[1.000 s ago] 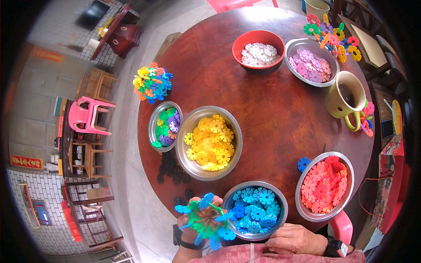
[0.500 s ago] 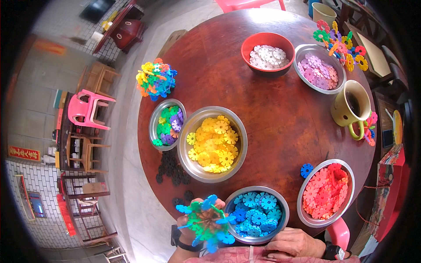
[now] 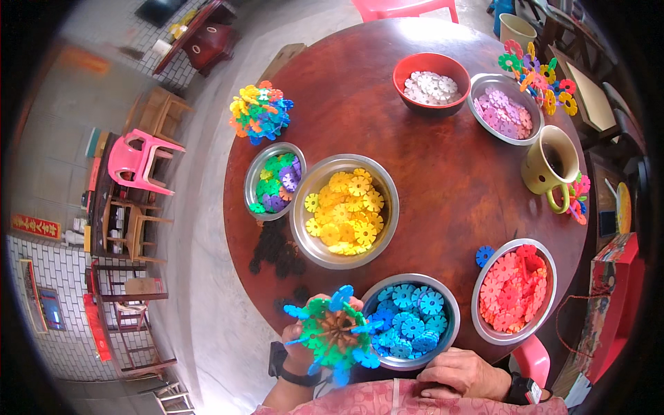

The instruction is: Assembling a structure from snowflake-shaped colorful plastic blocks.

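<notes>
My left hand (image 3: pixel 297 351) grips a rounded cluster of interlocked snowflake discs (image 3: pixel 333 330), green around a brown middle with blue discs sticking out. The fingers are mostly hidden behind it. My right hand (image 3: pixel 465 374) rests at the table's near edge, fingers curled; whatever they may hold is hidden. Between the hands stands a metal bowl (image 3: pixel 453 330) of blue snowflake discs (image 3: pixel 408 321), its left rim close to the cluster. A second metal bowl (image 3: pixel 553 290) with red discs (image 3: pixel 514 287) is to the right, and one loose blue disc (image 3: pixel 485 256) lies beside it.
Yellow discs (image 3: pixel 346 211) fill a larger metal bowl; black discs (image 3: pixel 273 250) lie beside it. Mixed discs (image 3: pixel 277 183), white discs (image 3: pixel 432 88) and pink-purple discs (image 3: pixel 505 113) sit in other bowls. A mug (image 3: pixel 550 166) and a finished multicolour ball (image 3: pixel 261 113) stand on the round table (image 3: pixel 443 187).
The cluster in my left hand has turned slightly and shifted a little to the right and upward. The whole view has shifted slightly. My right hand stays at the edge.
</notes>
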The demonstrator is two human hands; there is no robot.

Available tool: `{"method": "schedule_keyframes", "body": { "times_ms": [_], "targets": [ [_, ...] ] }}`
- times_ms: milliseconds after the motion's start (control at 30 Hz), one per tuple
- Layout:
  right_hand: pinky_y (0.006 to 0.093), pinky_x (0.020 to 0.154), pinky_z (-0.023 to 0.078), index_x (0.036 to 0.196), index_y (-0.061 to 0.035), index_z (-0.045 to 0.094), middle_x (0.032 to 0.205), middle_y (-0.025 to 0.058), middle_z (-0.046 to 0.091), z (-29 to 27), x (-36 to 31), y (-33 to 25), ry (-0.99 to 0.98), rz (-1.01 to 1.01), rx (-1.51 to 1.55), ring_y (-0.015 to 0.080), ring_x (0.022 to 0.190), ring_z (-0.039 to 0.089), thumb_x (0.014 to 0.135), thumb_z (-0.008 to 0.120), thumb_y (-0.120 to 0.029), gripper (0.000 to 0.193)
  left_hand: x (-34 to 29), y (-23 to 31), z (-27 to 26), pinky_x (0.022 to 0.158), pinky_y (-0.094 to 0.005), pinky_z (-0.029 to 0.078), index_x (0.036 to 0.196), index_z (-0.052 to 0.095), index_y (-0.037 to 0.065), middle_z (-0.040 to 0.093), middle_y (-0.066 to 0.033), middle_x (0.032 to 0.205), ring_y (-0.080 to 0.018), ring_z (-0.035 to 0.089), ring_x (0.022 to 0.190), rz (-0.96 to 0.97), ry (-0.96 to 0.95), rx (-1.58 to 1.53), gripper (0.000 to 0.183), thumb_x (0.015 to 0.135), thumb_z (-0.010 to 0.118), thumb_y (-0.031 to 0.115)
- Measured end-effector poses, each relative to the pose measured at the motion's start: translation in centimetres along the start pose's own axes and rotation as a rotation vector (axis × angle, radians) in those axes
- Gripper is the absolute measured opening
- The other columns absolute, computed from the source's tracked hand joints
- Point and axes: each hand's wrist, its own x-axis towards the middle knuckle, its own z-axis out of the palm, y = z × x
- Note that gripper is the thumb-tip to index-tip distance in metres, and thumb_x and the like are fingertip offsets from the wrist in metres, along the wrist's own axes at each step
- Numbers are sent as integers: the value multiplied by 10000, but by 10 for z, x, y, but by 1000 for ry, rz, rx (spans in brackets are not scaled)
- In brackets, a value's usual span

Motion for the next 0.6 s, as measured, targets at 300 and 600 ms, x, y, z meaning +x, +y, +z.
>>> {"method": "schedule_keyframes", "body": {
  "times_ms": [300,600],
  "targets": [
    [368,656,491,969,-41,603,837,97,596,18,-8,2,29,-101,-81,273,742,608,762,726,-191,284,6,-3,27,857,-472,543,1352,381,-35,479,-234,1282,-377,591,1053,40,136,141,878,699,662,479],
    [380,643,479,927,-52,584,826,104,566,23,-6,1,15,-156,-239,298,757,583,746,710,-154,243,11,-2,-8,1037,-504,371,1351,431,39,490,-180,1341,-370,492,1200,89,-144,10,574,876,473,359]
  ]
}}
